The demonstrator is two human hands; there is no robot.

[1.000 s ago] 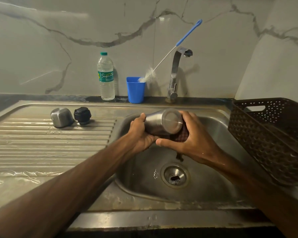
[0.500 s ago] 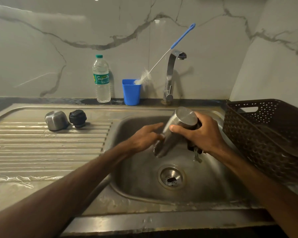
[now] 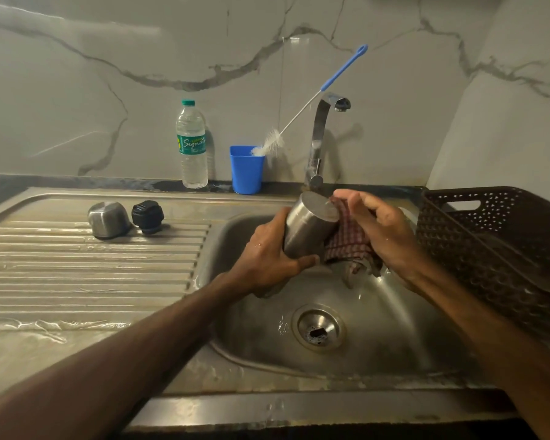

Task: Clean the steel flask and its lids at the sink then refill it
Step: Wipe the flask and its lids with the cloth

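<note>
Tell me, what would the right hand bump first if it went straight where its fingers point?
Probably the steel flask, whose flat end sits just left of the right hand; depth is unclear.

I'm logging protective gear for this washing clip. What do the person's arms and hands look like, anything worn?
Both forearms are bare as far as the frame shows: no sleeves, gloves, watch or bracelet. The left hand and right hand show no rings and carry water drops.
</note>
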